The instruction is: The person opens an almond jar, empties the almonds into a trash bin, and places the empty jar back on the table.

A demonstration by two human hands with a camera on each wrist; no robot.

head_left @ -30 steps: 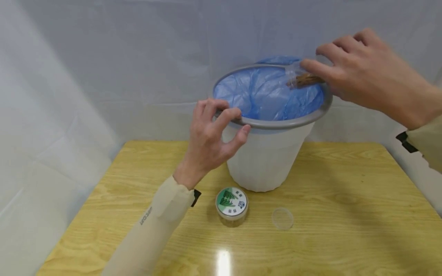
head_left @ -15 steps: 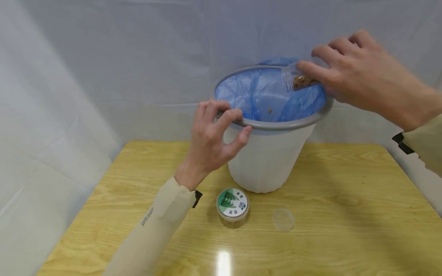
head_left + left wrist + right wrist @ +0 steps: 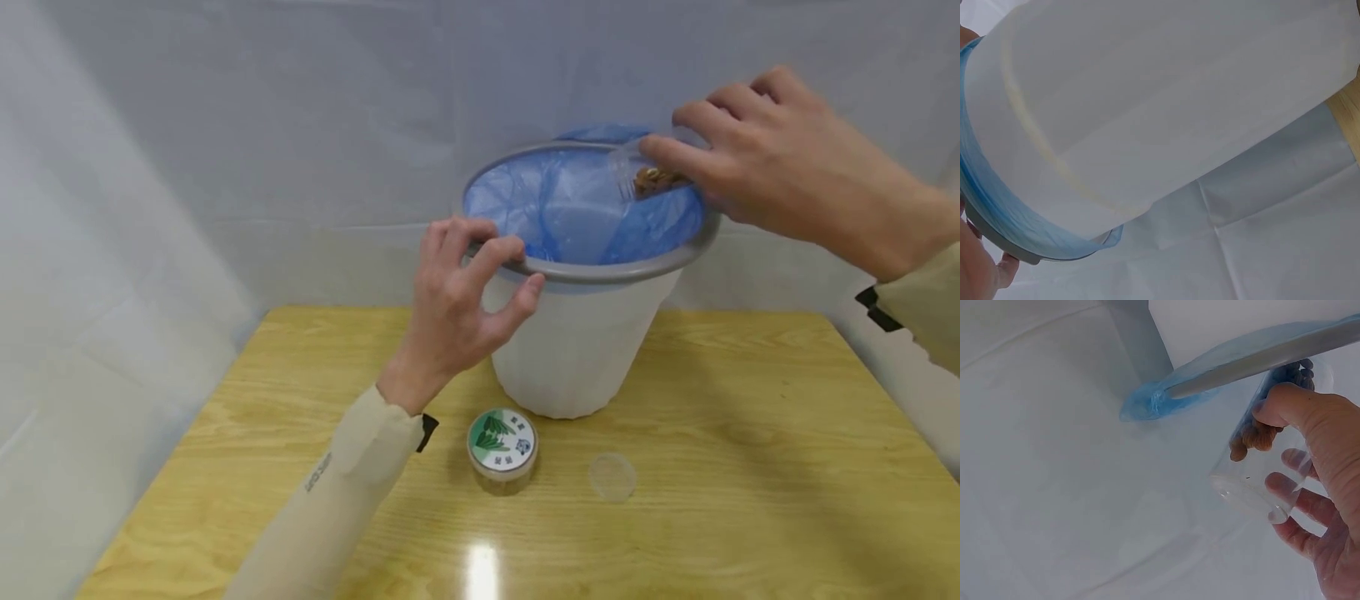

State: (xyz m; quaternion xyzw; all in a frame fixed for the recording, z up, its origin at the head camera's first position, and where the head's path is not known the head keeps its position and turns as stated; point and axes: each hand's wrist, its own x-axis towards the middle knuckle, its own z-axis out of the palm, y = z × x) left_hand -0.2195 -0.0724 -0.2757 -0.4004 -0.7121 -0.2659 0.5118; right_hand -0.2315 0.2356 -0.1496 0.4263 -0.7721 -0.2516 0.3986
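A white trash can with a grey rim and a blue plastic liner stands on the table. My left hand grips the near-left part of its rim, fingers curled over the top and thumb on the outside. Over the right side of the opening, my right hand holds a clear plastic jar tipped on its side, mouth toward the liner. Brown dried pieces lie along the jar's lower wall. In the left wrist view, the can's side fills most of the picture and a fingertip shows at the rim.
On the wooden table, a closed jar with a green and white label on its lid stands in front of the can. A thin clear round lid lies to its right. White sheeting hangs behind and to the left.
The tipped jar has moved slightly left, and the brown pieces sit farther from its mouth. A small brown bit over the liner half a second ago is out of sight. My left hand keeps its place.
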